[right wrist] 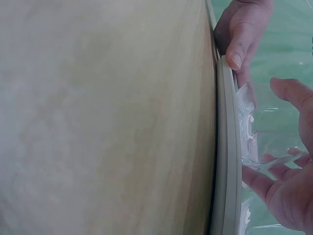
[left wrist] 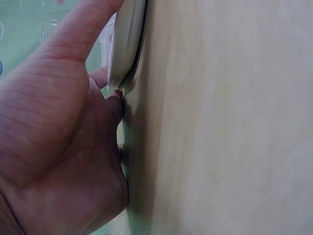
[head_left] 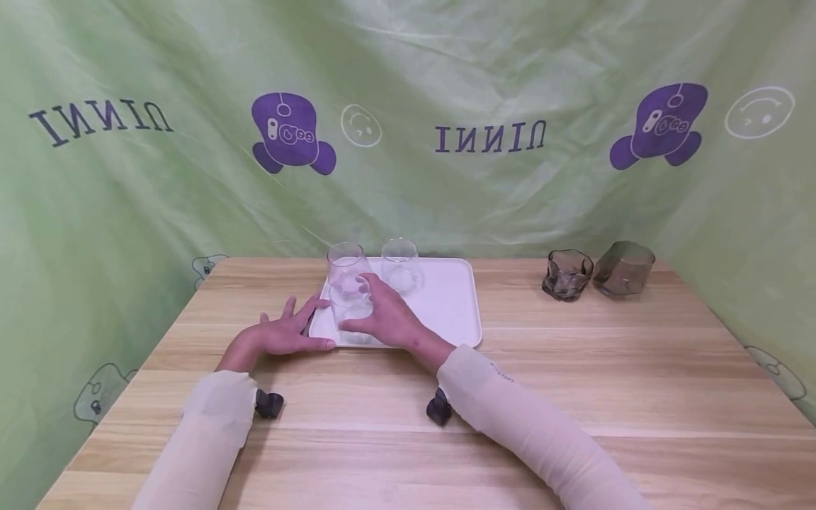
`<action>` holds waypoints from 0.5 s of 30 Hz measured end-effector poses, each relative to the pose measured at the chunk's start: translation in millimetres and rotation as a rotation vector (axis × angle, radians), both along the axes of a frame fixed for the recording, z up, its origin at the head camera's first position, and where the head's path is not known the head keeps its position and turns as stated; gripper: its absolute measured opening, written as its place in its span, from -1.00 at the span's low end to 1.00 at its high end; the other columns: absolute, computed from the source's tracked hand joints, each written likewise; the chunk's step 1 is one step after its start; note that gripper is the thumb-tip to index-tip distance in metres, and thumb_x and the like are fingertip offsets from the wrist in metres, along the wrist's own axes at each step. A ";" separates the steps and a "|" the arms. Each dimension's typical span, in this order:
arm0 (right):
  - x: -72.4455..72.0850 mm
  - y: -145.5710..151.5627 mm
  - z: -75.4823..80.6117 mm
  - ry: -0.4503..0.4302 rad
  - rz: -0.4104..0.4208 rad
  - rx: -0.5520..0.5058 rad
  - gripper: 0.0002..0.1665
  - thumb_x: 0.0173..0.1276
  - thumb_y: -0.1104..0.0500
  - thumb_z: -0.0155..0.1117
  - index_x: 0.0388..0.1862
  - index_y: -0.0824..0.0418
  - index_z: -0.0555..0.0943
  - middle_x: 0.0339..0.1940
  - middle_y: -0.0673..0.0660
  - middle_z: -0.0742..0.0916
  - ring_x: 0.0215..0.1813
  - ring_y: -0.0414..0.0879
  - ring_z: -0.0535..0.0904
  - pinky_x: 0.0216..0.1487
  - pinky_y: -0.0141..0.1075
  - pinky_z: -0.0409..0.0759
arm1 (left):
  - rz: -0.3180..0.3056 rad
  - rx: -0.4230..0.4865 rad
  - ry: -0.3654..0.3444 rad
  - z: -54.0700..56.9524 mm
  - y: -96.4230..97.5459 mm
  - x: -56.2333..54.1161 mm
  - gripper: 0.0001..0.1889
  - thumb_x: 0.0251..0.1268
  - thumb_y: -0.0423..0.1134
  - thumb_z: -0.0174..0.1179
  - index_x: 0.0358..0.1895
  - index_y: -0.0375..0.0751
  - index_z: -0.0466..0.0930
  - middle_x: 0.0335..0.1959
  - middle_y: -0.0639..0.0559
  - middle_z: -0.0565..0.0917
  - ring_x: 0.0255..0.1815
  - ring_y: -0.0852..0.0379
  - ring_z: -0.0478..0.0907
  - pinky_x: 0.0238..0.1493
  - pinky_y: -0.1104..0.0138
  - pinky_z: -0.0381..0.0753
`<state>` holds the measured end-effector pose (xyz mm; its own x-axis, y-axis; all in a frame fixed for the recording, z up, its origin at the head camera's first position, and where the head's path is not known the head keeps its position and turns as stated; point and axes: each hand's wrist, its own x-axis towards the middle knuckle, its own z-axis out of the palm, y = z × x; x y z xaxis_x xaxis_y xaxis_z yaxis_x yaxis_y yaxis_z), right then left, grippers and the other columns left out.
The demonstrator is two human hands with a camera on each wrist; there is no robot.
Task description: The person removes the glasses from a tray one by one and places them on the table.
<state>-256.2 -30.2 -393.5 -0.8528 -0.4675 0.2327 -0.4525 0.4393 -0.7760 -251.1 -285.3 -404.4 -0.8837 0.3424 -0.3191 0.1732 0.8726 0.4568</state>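
Clear glass (head_left: 346, 309) at front left of tray (head_left: 446, 304), gripped in curled fingers of right hand (head_left: 397, 316); touching tray's left side with left hand (head_left: 287, 335), fingers spread. Also clear glasses (head_left: 400, 268) on tray, dark glasses (head_left: 567, 276) right of tray.

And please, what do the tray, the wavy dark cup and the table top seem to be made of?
The tray: probably plastic, smooth and white; its colour is even, its corners rounded. The wavy dark cup: likely glossy smoked glass, see-through with highlights, though plastic is possible. The table top: wood or wood-look laminate, low sheen, with grain streaks.
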 end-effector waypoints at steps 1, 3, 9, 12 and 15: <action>-0.4 0.6 0.3 0.004 0.000 -0.010 0.06 0.19 0.03 0.64 0.53 0.28 0.26 0.39 0.28 0.55 0.37 0.13 0.50 0.37 -0.08 0.44 | -0.001 0.006 0.000 -0.1 0.2 -0.2 0.07 0.22 0.48 0.20 0.63 0.08 -0.10 0.64 -0.43 -0.08 0.59 -0.45 -0.55 0.18 -0.61 -0.53; -0.9 2.0 1.3 0.012 -0.004 -0.028 0.06 0.18 0.03 0.65 0.52 0.28 0.27 0.36 0.28 0.56 0.35 0.12 0.51 0.36 -0.08 0.44 | 0.006 0.016 0.000 -0.5 0.1 -0.1 0.09 0.19 0.51 0.20 0.63 0.10 -0.10 0.63 -0.42 -0.06 0.60 -0.42 -0.54 0.20 -0.60 -0.53; -2.0 8.7 6.9 0.022 -0.002 -0.067 0.04 0.16 0.04 0.66 0.49 0.28 0.29 0.32 0.29 0.59 0.32 0.14 0.52 0.34 -0.06 0.45 | 0.006 0.022 0.012 -0.5 -1.4 0.8 0.09 0.17 0.51 0.22 0.62 0.10 -0.08 0.63 -0.42 -0.04 0.60 -0.44 -0.52 0.18 -0.61 -0.54; -2.1 13.9 9.7 0.016 0.001 -0.091 0.04 0.15 0.06 0.67 0.48 0.29 0.30 0.30 0.29 0.60 0.30 0.14 0.53 0.32 -0.06 0.46 | 0.013 0.011 0.010 0.0 -0.8 1.1 0.06 0.20 0.48 0.23 0.61 0.09 -0.06 0.64 -0.38 -0.05 0.61 -0.42 -0.51 0.21 -0.60 -0.51; -1.8 20.7 13.2 0.004 -0.007 -0.106 0.04 0.14 0.07 0.68 0.48 0.27 0.31 0.29 0.26 0.61 0.27 0.11 0.55 0.28 -0.06 0.48 | 0.014 0.012 0.009 0.9 0.5 1.9 0.04 0.21 0.46 0.24 0.61 0.10 -0.06 0.64 -0.37 -0.05 0.61 -0.41 -0.50 0.21 -0.60 -0.50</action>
